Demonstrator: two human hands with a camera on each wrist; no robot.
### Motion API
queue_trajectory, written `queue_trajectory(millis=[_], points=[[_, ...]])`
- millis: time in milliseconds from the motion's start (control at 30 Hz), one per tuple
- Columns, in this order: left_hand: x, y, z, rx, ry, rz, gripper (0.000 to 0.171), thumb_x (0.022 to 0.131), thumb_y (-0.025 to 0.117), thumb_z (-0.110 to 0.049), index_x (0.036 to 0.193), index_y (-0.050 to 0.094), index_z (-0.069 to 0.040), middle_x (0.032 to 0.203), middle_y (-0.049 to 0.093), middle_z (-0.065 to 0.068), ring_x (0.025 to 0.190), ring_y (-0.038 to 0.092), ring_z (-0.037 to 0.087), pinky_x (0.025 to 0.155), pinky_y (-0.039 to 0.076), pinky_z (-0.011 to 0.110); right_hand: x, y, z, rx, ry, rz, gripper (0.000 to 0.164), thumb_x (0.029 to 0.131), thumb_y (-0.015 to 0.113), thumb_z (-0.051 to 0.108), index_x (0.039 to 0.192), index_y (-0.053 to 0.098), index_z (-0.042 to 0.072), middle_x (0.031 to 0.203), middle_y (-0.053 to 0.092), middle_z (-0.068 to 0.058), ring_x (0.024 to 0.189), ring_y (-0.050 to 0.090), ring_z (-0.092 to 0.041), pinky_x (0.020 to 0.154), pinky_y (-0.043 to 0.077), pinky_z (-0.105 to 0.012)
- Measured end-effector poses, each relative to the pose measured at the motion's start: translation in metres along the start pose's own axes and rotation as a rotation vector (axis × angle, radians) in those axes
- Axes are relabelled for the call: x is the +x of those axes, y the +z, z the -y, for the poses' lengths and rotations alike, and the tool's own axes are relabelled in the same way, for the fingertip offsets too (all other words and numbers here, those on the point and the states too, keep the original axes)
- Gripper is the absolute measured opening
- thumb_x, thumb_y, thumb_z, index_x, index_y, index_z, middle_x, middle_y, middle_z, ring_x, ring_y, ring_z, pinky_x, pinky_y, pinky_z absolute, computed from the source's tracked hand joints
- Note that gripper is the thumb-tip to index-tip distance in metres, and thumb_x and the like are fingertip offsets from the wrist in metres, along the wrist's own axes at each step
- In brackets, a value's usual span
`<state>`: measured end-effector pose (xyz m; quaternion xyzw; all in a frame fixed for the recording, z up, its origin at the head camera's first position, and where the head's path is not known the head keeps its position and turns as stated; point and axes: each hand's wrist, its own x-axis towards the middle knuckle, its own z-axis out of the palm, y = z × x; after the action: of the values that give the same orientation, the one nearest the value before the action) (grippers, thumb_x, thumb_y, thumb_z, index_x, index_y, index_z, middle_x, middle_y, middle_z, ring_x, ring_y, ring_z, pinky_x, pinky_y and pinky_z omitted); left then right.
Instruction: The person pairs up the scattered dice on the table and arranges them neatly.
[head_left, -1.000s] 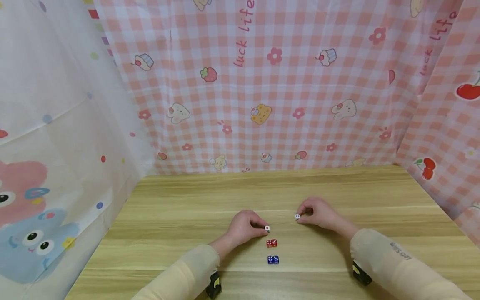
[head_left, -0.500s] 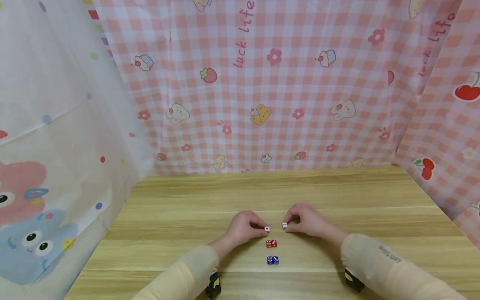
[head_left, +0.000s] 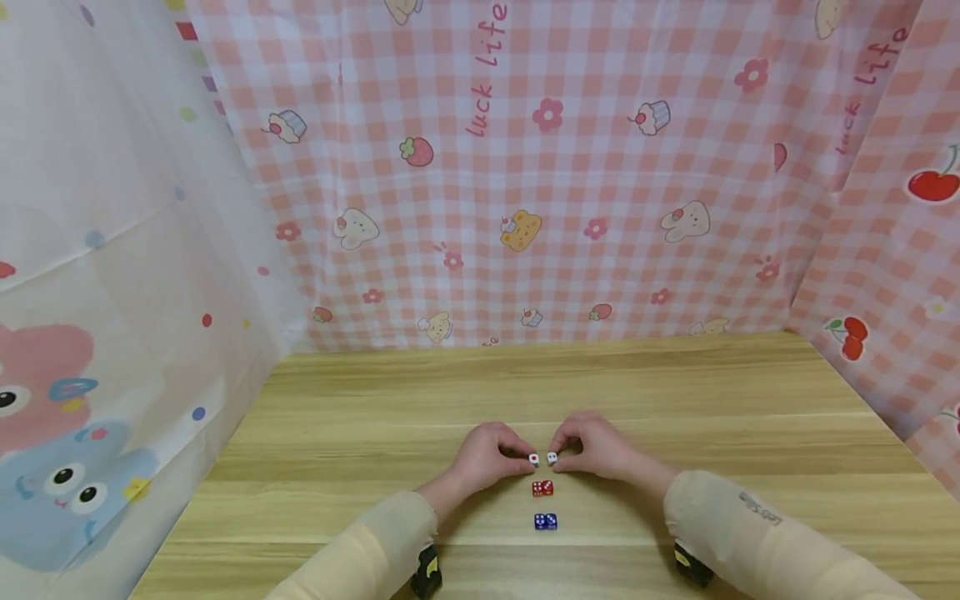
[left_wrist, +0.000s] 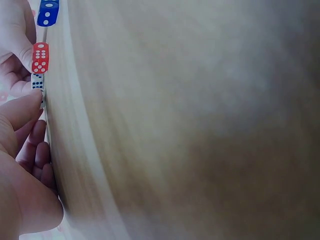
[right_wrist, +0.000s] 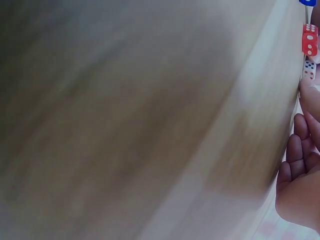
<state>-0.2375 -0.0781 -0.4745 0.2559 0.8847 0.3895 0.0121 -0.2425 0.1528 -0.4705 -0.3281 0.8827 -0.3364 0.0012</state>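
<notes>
My left hand (head_left: 487, 454) pinches a white die with a red dot on top (head_left: 534, 459) between thumb and forefinger, down at the tabletop. Facing it, my right hand (head_left: 596, 446) pinches a second white die (head_left: 552, 457), with a narrow gap between the two dice in the head view. Nearer to me, a pair of red dice (head_left: 542, 488) sits side by side, and a pair of blue dice (head_left: 546, 522) lies in front of those. In the left wrist view, the thumb covers much of the left white die; a red die (left_wrist: 40, 58) stands beyond it.
The wooden table (head_left: 360, 400) carries the dice near its middle. Behind it hangs a pink checked cloth (head_left: 465, 200); a white printed cloth (head_left: 150, 275) closes the left side and another checked cloth (head_left: 892, 275) the right.
My right hand has moved left and slightly nearer to me with its white die, closing most of the gap to the other. The left hand has stayed in place.
</notes>
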Motion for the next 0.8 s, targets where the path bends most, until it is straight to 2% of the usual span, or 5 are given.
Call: queue_trajectory(millis=[333, 800], points=[[-0.0010, -0.0003, -0.0008, -0.011, 0.010, -0.002, 0.015, 0.077, 0.086, -0.015, 0.090, 0.081, -0.013, 0.082, 0.072, -0.008, 0.078, 0.059, 0.005, 0.078, 0.045, 0.026, 0.0039, 0.0026, 0.0048, -0.026, -0.036, -0.007, 0.015, 0.077, 0.085, 0.019, 0.084, 0.072, 0.018, 0.086, 0.064, 0.011, 0.085, 0.055, -0.009, 0.085, 0.041, -0.037], [-0.0007, -0.0012, -0.0014, 0.003, 0.012, 0.007, 0.014, 0.077, 0.085, -0.015, 0.091, 0.081, -0.013, 0.081, 0.072, -0.007, 0.078, 0.058, 0.005, 0.077, 0.045, 0.026, 0.0062, 0.0069, 0.0048, -0.026, -0.019, -0.013, 0.016, 0.077, 0.086, 0.022, 0.083, 0.071, 0.020, 0.086, 0.060, 0.013, 0.085, 0.050, -0.010, 0.082, 0.041, -0.035]])
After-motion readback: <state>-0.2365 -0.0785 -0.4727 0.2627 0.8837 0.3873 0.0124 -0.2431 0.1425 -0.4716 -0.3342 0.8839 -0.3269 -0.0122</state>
